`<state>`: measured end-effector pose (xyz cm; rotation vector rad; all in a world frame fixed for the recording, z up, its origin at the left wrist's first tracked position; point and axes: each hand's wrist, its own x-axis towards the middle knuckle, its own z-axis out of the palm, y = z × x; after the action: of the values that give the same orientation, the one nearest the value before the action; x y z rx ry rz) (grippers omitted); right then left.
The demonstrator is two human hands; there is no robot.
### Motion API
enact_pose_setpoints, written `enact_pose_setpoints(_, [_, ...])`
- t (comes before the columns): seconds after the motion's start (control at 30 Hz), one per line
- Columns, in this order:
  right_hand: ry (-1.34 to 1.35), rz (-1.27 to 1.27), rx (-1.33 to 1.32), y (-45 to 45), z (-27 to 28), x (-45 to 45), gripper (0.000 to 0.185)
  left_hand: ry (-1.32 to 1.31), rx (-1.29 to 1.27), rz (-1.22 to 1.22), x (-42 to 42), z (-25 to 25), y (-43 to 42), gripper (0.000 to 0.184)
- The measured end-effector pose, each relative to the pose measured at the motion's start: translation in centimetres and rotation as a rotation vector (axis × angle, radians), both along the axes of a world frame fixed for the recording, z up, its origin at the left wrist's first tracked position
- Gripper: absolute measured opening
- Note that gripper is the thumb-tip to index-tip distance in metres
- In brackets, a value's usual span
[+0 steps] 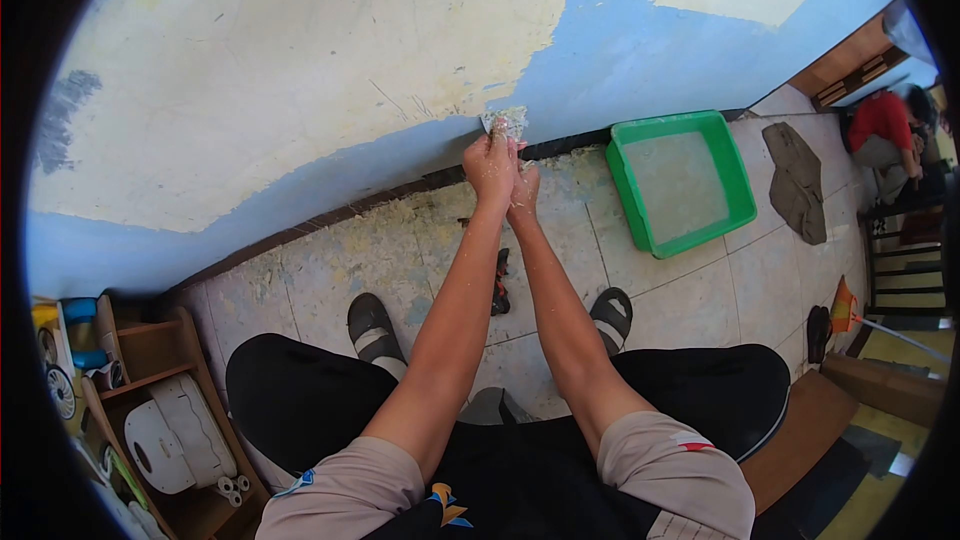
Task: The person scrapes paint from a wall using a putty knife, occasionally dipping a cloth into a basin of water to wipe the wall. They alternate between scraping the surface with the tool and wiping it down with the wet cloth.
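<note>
The scraper is close by the wall, left of the green tub and about level with its far rim. Pale flakes are heaped at its blade; I cannot tell whether the edge touches the wall.

That heap looks loose, so a tilt or jolt could shed it onto the floor left of the tub. Your fingers sit near the blade: push hard and a slip could nick one or gouge the wall. Crumbs on the tiles left of the tub might make your sandals slide.

Your left hand is clasped round the scraper. Your right hand presses against it on the tub's side, slightly lower; its fingers are partly hidden, so I cannot tell what they grip. Both arms reach out nearly straight and converge, left of the tub.

Nearer you than the tub and to its left, a dark tool lies between your left sandal and right sandal. Right of the tub lies a brown cloth, with another person beyond.
</note>
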<state>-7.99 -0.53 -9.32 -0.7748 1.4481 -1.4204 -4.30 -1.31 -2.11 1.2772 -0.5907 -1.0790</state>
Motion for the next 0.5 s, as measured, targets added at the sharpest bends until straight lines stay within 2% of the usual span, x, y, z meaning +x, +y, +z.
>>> enact_pose_setpoints(0.13, [-0.021, 0.0, -0.03, 0.1, 1.2, -0.1, 0.064, 0.06, -0.013, 0.017, -0.4, 0.4, 0.2, 0.037])
enact_pose_setpoints(0.23, [0.053, 0.011, -0.097, -1.0, 4.2, -1.0, 0.063, 0.113, -0.111, 0.026, -0.7, 3.2, -0.5, 0.037])
enact_pose_setpoints(0.3, [0.214, 0.128, 0.013, -1.6, 6.5, -2.1, 0.061, 0.138, -0.099, 0.052, -1.2, 4.8, -0.4, 0.039])
enact_pose_setpoints(0.33, [0.215, 0.126, 0.005, -1.1, 7.3, -1.6, 0.061, 0.162, -0.111, 0.079, -1.3, 5.7, -0.6, 0.041])
enact_pose_setpoints(0.4, [0.047, -0.005, -0.128, 0.2, 8.7, -0.2, 0.063, 0.117, -0.077, 0.08, -0.7, 6.0, -0.5, 0.042])
enact_pose_setpoints(0.5, [-0.004, 0.093, -0.018, 1.0, 3.6, -0.4, 0.067, 0.054, -0.022, 0.125, -0.4, 2.0, 0.0, 0.045])
